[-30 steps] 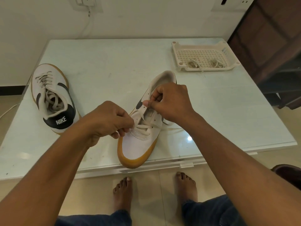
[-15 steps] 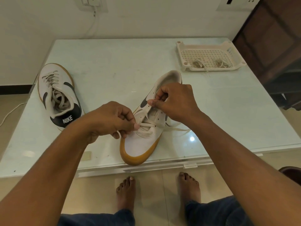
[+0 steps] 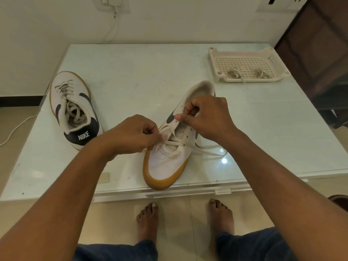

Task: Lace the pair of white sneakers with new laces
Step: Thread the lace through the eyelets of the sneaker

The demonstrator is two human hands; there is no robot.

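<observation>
A white sneaker with a gum sole lies near the table's front edge, toe toward me. A cream lace crosses its lowest eyelets and trails off to the right on the glass. My left hand pinches the lace at the shoe's left eyelet row. My right hand pinches the left upper edge of the shoe near its opening. The second sneaker sits at the left, laced, heel toward me.
A white perforated plastic tray at the back right holds two bundles of old laces. The glass table top ends just past the shoe's toe. A white cable lies on the floor at the left. My bare feet stand below the edge.
The view has shifted slightly. My left hand has slid a little toward the eyelets with the lace; my right hand keeps its hold on the shoe's edge.
</observation>
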